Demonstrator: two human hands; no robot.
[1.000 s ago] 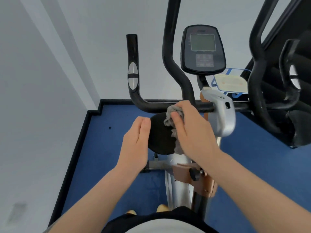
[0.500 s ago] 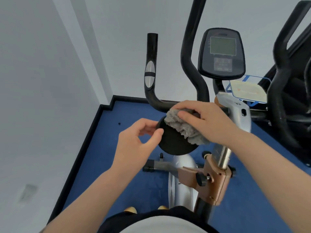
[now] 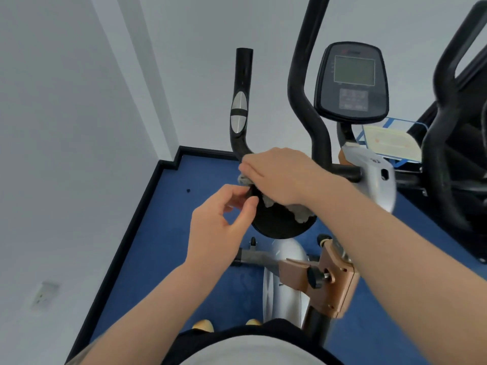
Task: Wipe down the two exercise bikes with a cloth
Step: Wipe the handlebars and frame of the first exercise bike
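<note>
Blue floor (image 3: pixel 184 233) by corner walls, right hand (image 3: pixel 276 175) flat on cloth (image 3: pixel 300 210) over handlebar (image 3: pixel 241 143), left hand (image 3: pixel 221 222) fingers pinching black disc (image 3: pixel 279 222) edge

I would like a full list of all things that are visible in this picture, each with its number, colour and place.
exercise bike: one, silver and black, centre
round pad: one, black, under the right hand
cloth: one, grey, on the round pad
handlebar: one, black with silver insert, left of centre
console: one, black with grey screen, upper right
clamp with knob: one, brown, black knob, lower right
second machine: one, black, right edge
paper sheet: one, pale yellow on blue, by the console
carpet: blue, floor
wall socket: one, white, lower left wall
left hand: fingers curled at the pad's left edge
right hand: pressing the cloth
</note>
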